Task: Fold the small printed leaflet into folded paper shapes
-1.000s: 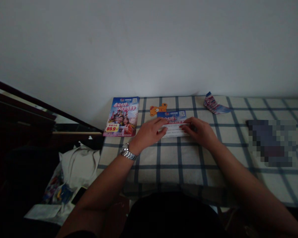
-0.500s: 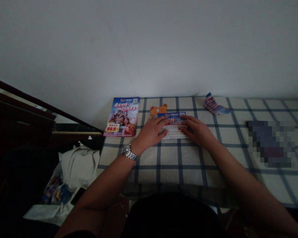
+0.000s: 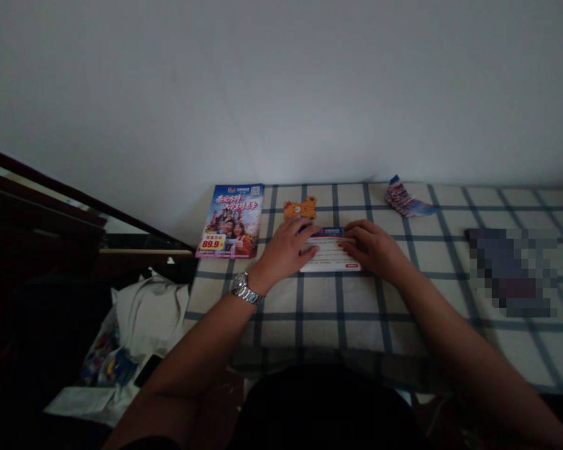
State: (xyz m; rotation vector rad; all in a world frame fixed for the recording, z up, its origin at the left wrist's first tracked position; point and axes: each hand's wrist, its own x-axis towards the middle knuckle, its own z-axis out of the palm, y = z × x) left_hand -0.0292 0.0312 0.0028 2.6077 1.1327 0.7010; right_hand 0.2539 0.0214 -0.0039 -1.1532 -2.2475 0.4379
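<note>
You are resting your left hand and right hand on the folded flyer, fingers bending over it, though I cannot tell whether either is pinching it.

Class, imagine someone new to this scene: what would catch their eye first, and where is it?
Probably the bright flyer with its yellow 89.9 label, lying at the left end of the checked cloth. Next, perhaps, the partly folded leaflet in the middle, under the fingers of the left hand and right hand. An orange bear shape shows just beyond the left hand.
</note>
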